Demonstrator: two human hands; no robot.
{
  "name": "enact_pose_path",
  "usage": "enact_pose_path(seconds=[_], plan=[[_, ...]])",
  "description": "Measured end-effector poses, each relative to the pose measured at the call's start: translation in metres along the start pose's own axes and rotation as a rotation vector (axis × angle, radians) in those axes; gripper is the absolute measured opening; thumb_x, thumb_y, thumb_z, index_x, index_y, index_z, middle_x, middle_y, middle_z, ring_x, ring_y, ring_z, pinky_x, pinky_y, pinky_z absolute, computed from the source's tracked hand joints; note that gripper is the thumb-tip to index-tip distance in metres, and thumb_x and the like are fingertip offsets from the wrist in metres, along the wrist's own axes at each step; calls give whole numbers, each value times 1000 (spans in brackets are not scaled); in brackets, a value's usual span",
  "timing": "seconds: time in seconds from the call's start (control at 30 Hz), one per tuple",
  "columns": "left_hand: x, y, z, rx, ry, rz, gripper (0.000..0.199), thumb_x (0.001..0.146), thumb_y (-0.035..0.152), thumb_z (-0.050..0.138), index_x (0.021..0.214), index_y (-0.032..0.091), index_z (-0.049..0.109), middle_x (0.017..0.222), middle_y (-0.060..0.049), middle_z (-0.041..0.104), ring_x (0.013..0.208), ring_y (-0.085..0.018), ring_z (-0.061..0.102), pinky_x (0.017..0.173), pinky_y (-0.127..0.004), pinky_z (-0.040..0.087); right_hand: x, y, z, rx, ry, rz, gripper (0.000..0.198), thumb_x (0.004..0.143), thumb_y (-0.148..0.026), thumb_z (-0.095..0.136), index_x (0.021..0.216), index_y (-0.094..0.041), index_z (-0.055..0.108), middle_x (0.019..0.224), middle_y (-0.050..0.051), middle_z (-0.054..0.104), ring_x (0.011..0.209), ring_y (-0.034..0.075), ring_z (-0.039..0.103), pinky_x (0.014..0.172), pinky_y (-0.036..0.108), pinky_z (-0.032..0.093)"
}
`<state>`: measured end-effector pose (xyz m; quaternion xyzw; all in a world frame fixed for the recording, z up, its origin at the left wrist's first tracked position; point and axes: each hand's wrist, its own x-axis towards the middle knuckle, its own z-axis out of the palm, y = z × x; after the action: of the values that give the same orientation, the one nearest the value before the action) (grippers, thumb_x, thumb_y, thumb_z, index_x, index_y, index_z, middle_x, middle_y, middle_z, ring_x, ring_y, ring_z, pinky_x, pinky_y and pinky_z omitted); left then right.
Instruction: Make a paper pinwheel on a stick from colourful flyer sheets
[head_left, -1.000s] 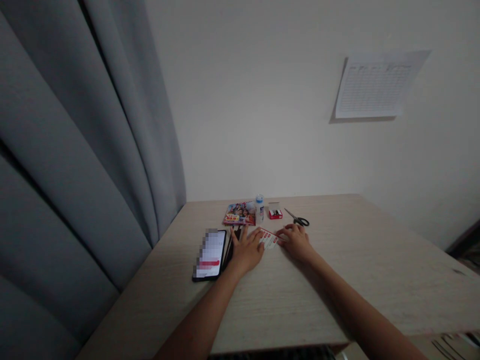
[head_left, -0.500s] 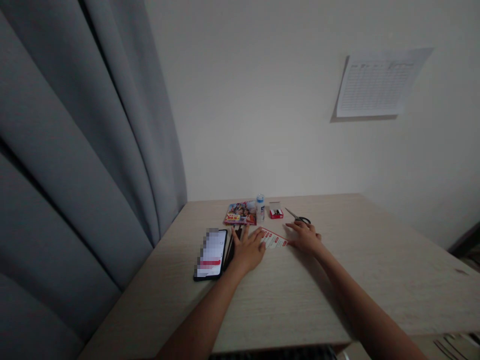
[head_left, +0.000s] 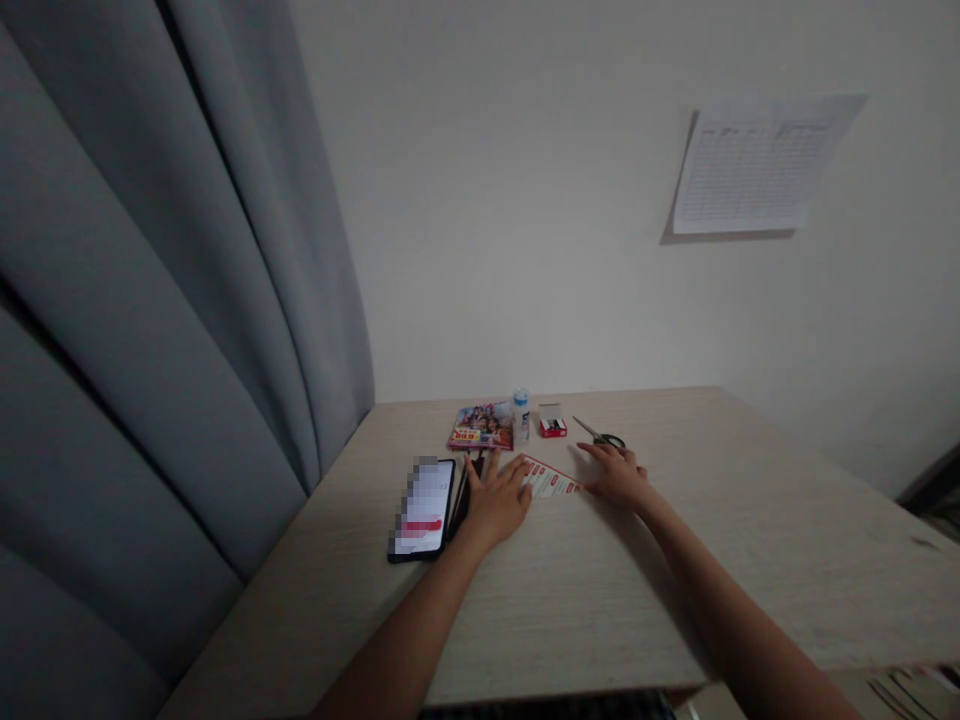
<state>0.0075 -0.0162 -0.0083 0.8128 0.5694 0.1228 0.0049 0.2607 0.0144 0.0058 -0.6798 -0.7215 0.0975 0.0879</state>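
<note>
Left hand [head_left: 497, 504] fingers spread at printed card's [head_left: 553, 481] left end; right hand [head_left: 618, 479] at right end, can't tell if pinching. Best: press evenly, card flat.

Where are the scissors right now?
In the head view, the scissors lie right of the small red box, just beyond the right hand.

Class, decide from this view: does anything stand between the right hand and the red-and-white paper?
Nothing visible does: the right hand is at the right end of the red-and-white paper, apparently touching it. The scissors lie beyond that hand, toward the wall; the left hand is at the opposite end.
</note>
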Motion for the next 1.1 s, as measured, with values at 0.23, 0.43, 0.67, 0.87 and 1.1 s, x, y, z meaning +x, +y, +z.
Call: enact_pose_path(seconds=[0.23, 0.43, 0.67, 0.87, 1.1], plan=[[-1, 5, -8, 41, 71, 6, 45, 101, 47, 34, 143, 38, 49, 157, 3, 42, 150, -32, 23, 112, -74, -18, -3, -10, 6, 78, 92, -130, 67, 79, -20, 60, 144, -34, 51, 153, 7, 45, 137, 38, 34, 104, 57, 36], [-2, 8, -14, 56, 118, 0, 40, 100, 47, 40, 136, 40, 56, 148, -1, 53, 140, -31, 36, 111, -76, -14, -4, -22, 13, 238, 148, -475, 64, 74, -5, 52, 135, -22, 61, 139, 7, 61, 127, 26, 46, 110, 41, 36], [1, 5, -7, 106, 163, -59, 51, 98, 53, 43, 147, 37, 47, 155, -10, 42, 142, -35, 34, 112, -77, -4, 0, -20, 24, 166, 116, -491, 43, 89, -19, 53, 130, -24, 66, 138, 7, 62, 124, 27, 49, 108, 42, 40], [1, 3, -7, 103, 193, -68, 42, 98, 47, 48, 138, 40, 56, 150, -8, 47, 139, -33, 39, 113, -77, 1, 2, -17, 25, 149, 102, -482, 42, 89, -30, 60, 131, -27, 65, 140, 8, 60, 127, 28, 50, 107, 44, 41], [-1, 11, -5, 9, 184, -63, 45, 94, 59, 49, 124, 30, 66, 143, -9, 54, 137, -33, 40, 113, -77, -8, -1, -22, 21, 162, 74, -463, 39, 91, -38, 60, 128, -28, 66, 141, 7, 59, 128, 28, 49, 108, 44, 39]])
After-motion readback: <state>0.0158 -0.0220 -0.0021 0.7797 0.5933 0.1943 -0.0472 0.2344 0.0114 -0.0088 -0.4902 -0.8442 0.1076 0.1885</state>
